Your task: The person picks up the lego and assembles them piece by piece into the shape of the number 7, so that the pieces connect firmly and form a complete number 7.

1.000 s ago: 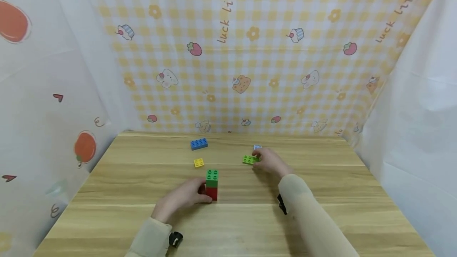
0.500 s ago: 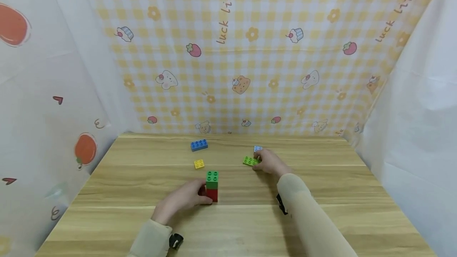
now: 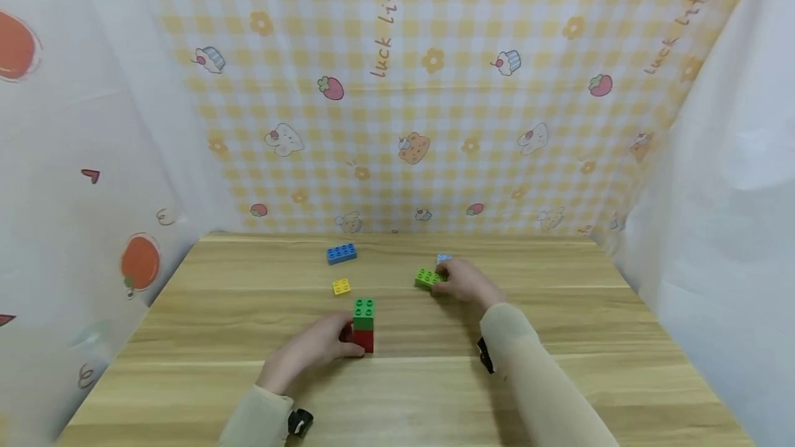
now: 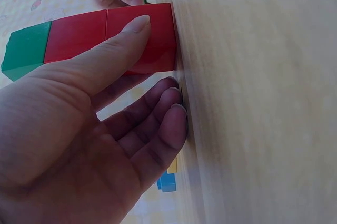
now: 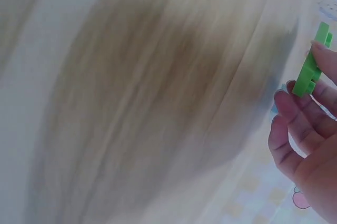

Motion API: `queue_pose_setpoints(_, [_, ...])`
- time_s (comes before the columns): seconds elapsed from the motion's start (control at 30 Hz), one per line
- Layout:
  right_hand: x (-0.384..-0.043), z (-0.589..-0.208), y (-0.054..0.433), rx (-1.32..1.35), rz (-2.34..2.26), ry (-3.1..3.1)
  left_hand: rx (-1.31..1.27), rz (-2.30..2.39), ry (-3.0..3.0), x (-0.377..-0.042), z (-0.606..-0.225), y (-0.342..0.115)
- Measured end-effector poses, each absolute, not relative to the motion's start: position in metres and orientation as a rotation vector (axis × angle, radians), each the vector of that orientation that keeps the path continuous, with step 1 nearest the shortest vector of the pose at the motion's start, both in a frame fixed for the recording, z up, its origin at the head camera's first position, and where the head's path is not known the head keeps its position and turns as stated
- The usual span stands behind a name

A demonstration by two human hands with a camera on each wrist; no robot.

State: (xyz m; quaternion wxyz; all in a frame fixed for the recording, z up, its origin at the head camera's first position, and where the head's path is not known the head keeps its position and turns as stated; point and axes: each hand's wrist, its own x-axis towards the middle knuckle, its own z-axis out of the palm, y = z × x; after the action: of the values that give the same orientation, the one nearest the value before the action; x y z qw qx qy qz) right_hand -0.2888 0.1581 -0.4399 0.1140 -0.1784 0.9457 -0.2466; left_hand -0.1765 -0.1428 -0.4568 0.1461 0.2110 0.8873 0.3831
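My left hand [image 3: 310,350] holds a stack of toy building bricks upright on the table, thumb on one side and fingers curled behind. Two red bricks [image 4: 79,34] make up its lower part, with a green brick [image 3: 364,310] on top. Further back on the right, my right hand [image 3: 464,283] pinches a flat lime-green brick [image 3: 426,279] between thumb and fingers. Its studs face up in the head view. The right wrist view shows this lime-green brick [image 5: 310,68] just off the wooden surface, its right side covered by the thumb.
Behind the right hand lies a light blue brick [image 3: 444,258], partly covered. A blue brick [image 3: 341,254] and a small yellow brick [image 3: 341,286] lie beyond the stack. The wooden table [image 3: 397,399] ends at a checked cloth backdrop [image 3: 397,116], with white cloth at both sides.
The lime-green brick has come up slightly and tilted in my right hand's pinch. My left hand and the stack keep their place. The head view has shifted a little.
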Motion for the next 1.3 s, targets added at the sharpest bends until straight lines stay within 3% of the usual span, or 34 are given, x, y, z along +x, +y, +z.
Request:
queue_pose_setpoints(0.57, [-0.251,-0.419,0.131,-0.521,-1.267,2.799,0.600,1.092,2.564,-0.173,-0.455,-0.149])
queue_pose_setpoints(0.97, [-0.218,-0.399,0.113,-0.759,-1.481,2.807,0.620,1.105,2.559,-0.176,-0.456,-0.141])
queue_pose_setpoints(1.3, [-0.199,-0.393,0.087,-0.911,-1.402,2.792,0.620,1.094,2.564,-0.176,-0.455,-0.143])
